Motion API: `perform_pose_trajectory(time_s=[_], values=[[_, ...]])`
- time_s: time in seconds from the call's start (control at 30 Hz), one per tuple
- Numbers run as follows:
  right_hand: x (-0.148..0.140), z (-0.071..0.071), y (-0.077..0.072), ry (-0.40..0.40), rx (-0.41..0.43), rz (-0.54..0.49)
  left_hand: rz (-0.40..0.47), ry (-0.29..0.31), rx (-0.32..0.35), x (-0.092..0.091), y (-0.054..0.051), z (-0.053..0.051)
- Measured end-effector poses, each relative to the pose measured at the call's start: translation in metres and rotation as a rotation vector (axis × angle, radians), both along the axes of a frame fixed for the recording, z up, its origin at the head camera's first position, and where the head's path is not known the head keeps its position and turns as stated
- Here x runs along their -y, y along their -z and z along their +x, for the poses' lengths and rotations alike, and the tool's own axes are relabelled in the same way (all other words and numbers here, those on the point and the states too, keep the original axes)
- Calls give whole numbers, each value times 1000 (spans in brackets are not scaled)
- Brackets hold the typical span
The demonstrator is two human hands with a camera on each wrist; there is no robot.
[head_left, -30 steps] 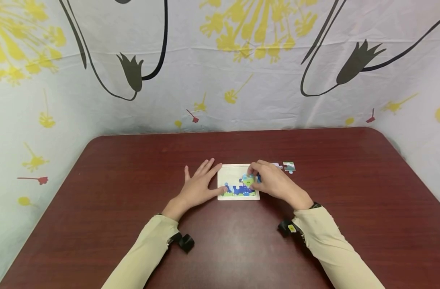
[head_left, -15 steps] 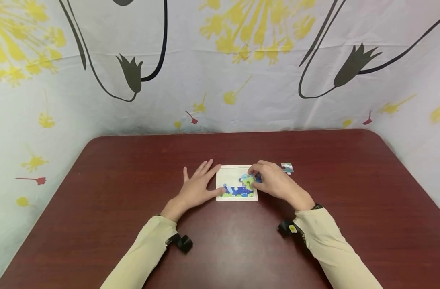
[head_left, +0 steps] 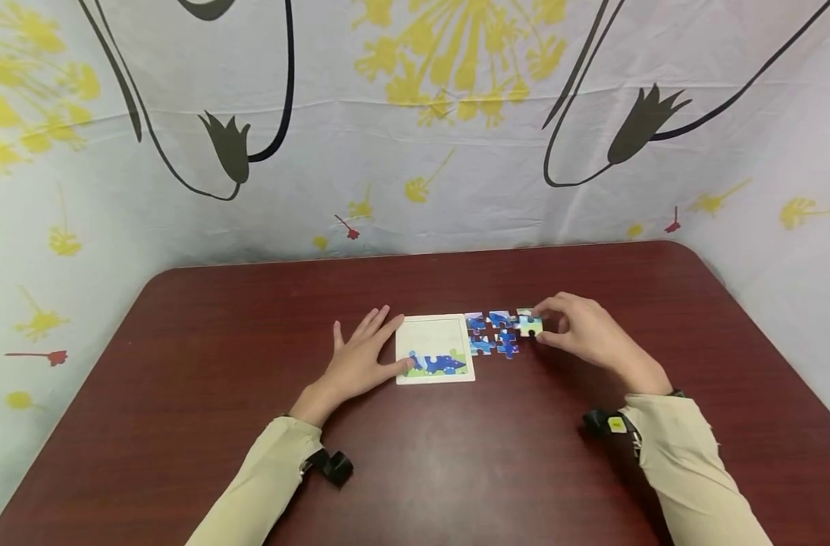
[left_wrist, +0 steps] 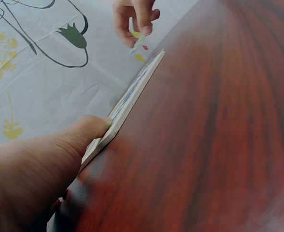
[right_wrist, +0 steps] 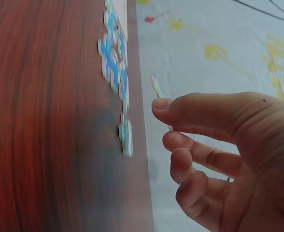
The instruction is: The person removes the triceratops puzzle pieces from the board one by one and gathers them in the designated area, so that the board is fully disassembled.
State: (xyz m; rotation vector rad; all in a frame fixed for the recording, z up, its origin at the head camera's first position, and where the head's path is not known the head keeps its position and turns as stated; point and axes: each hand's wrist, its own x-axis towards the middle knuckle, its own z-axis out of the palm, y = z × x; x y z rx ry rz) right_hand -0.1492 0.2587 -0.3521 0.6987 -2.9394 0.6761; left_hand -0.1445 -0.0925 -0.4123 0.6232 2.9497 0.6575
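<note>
My left hand (head_left: 355, 367) (left_wrist: 40, 169) lies with spread fingers along the left side of the white puzzle tray (head_left: 430, 316) (left_wrist: 132, 104), its thumb pressing on the lower left corner. A row of blue and green pieces (head_left: 438, 364) fills the bottom of the tray. Held up between the thumb and fingers of my right hand (head_left: 588, 331) (right_wrist: 229, 140) is a green puzzle piece (head_left: 530, 327) (right_wrist: 156, 86), above the table to the right of the tray. Loose blue pieces (head_left: 506, 343) (right_wrist: 115, 65) lie between the tray and that hand.
Another loose piece (right_wrist: 126, 135) lies at the right end of the group on the brown table (head_left: 415, 455). Behind the table's far edge hangs a pale patterned cloth (head_left: 387, 152).
The right hand has moved away from the tray to the right with the green piece, exposing the loose pieces. The left hand keeps its place on the tray, while the head view has shifted slightly.
</note>
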Motion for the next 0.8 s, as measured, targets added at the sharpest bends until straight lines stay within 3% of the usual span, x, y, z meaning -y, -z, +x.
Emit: perform_pose_trajectory(time_s=[0.37, 0.8], values=[[-12, 0, 1, 14, 115, -6, 8, -5, 7, -1, -2, 1], [-10, -1, 11, -10, 86, 14, 18, -7, 7, -1, -3, 2]])
